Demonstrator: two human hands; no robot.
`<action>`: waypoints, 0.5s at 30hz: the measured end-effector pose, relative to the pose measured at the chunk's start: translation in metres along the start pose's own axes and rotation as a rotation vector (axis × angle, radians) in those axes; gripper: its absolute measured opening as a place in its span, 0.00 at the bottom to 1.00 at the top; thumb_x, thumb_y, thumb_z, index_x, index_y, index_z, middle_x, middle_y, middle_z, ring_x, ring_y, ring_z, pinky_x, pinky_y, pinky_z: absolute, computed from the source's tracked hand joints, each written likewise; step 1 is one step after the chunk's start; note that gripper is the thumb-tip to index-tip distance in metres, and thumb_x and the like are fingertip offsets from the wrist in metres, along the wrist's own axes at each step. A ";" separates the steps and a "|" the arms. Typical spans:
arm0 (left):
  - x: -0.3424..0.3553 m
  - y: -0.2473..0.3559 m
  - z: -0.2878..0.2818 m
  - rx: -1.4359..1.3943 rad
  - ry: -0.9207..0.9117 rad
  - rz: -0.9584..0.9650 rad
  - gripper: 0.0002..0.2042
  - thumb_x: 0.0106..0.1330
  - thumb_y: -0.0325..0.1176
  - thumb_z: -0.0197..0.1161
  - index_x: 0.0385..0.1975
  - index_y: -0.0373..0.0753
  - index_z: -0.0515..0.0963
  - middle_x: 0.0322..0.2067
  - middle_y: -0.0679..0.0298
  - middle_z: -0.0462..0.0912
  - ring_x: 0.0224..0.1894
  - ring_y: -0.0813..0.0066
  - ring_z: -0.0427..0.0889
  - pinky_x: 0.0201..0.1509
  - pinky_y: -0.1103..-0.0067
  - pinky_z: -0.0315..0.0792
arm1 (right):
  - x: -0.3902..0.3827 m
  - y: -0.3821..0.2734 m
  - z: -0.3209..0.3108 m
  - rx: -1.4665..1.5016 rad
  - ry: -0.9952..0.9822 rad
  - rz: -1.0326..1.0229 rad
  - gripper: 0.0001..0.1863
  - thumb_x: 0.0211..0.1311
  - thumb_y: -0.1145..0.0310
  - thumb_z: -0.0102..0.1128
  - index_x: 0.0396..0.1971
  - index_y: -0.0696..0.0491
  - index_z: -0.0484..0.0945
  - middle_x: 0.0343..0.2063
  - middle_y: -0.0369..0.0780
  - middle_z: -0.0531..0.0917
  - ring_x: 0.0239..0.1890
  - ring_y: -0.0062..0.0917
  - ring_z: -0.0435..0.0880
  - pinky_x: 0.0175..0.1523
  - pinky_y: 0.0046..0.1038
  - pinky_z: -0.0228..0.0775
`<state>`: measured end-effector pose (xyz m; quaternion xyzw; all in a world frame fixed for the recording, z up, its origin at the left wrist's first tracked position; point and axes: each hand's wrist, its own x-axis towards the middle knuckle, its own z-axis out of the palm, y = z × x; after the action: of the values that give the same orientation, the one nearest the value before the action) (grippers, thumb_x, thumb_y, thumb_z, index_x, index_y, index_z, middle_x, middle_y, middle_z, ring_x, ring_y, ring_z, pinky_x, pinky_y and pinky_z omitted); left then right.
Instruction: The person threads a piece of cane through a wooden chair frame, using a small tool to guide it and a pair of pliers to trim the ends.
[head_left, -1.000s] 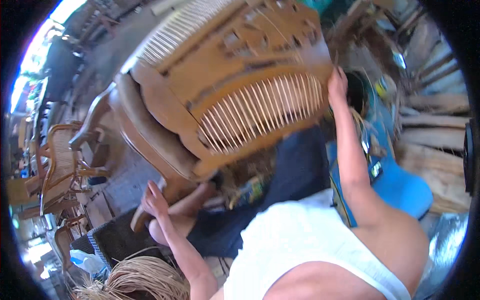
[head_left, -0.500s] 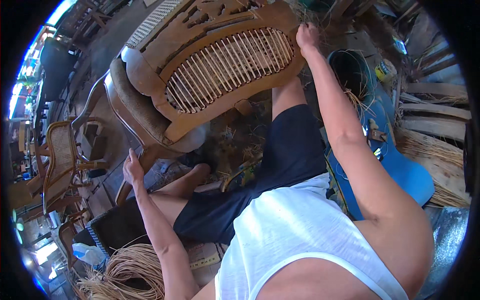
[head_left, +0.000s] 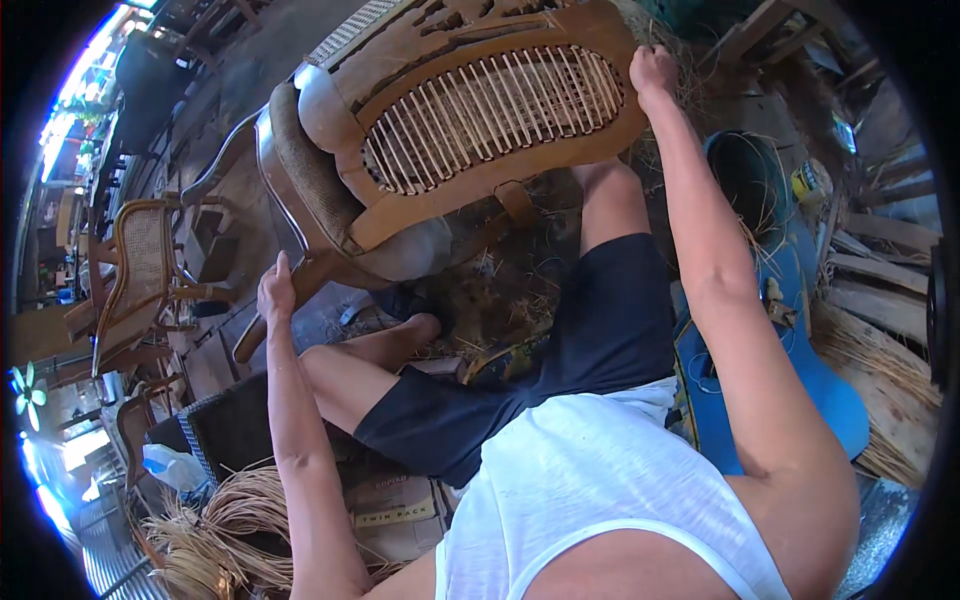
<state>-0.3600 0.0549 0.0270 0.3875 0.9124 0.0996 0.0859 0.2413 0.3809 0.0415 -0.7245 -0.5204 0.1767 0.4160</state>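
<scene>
I judge that shifting the tilted wooden chair (head_left: 470, 188) is the step in hand, and any further turn calls for both hands to move together. It lies before me, beyond my knees, its strung oval panel (head_left: 495, 118) facing up. My left hand (head_left: 277, 290) is clamped round a leg (head_left: 312, 276), thumb raised; my right hand (head_left: 654, 75) grips the frame's far end — fingers curled together, though their tips are hidden.

Both arms (head_left: 712, 270) stretch outward, the left hand (head_left: 277, 291) curled at nine o'clock, the right hand (head_left: 655, 73) curled at one o'clock.
</scene>
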 end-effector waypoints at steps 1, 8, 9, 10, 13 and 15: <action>0.001 -0.001 0.000 -0.002 0.001 -0.001 0.34 0.69 0.66 0.43 0.44 0.40 0.85 0.49 0.48 0.83 0.55 0.48 0.78 0.60 0.61 0.68 | 0.000 0.001 0.001 0.004 0.009 0.020 0.25 0.68 0.58 0.44 0.55 0.60 0.75 0.53 0.59 0.78 0.54 0.53 0.79 0.61 0.49 0.70; -0.001 0.000 -0.001 -0.011 -0.030 0.057 0.34 0.69 0.66 0.42 0.46 0.41 0.84 0.50 0.47 0.82 0.56 0.46 0.78 0.60 0.61 0.68 | 0.005 0.003 0.006 0.056 -0.012 0.040 0.24 0.67 0.61 0.44 0.53 0.62 0.76 0.53 0.58 0.78 0.54 0.51 0.78 0.61 0.47 0.70; -0.003 0.001 -0.001 -0.025 -0.019 0.045 0.34 0.69 0.66 0.42 0.46 0.41 0.84 0.50 0.47 0.82 0.56 0.46 0.78 0.60 0.61 0.68 | 0.005 0.001 0.006 0.030 0.002 0.039 0.23 0.66 0.62 0.45 0.53 0.61 0.76 0.53 0.58 0.78 0.54 0.51 0.79 0.61 0.47 0.70; -0.005 0.002 -0.001 0.001 0.005 0.052 0.34 0.69 0.66 0.41 0.46 0.41 0.84 0.49 0.47 0.82 0.56 0.46 0.78 0.60 0.61 0.68 | 0.004 -0.001 0.006 0.012 0.032 0.059 0.22 0.66 0.63 0.45 0.53 0.61 0.76 0.52 0.57 0.79 0.53 0.50 0.79 0.61 0.46 0.70; -0.012 0.003 0.000 0.023 0.039 0.049 0.34 0.69 0.66 0.41 0.45 0.41 0.84 0.49 0.47 0.83 0.55 0.45 0.78 0.60 0.61 0.69 | -0.001 -0.005 0.005 0.063 0.054 0.088 0.22 0.63 0.64 0.47 0.51 0.62 0.77 0.52 0.57 0.79 0.53 0.49 0.80 0.60 0.45 0.70; -0.014 0.004 0.003 0.015 0.059 0.051 0.34 0.70 0.65 0.40 0.44 0.41 0.84 0.48 0.47 0.83 0.54 0.45 0.78 0.59 0.61 0.69 | -0.002 -0.007 0.005 0.083 0.020 0.086 0.22 0.62 0.64 0.47 0.50 0.63 0.78 0.52 0.58 0.79 0.53 0.49 0.80 0.60 0.45 0.70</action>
<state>-0.3466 0.0482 0.0262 0.4080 0.9052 0.1064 0.0534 0.2332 0.3823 0.0438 -0.7300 -0.4770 0.2087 0.4428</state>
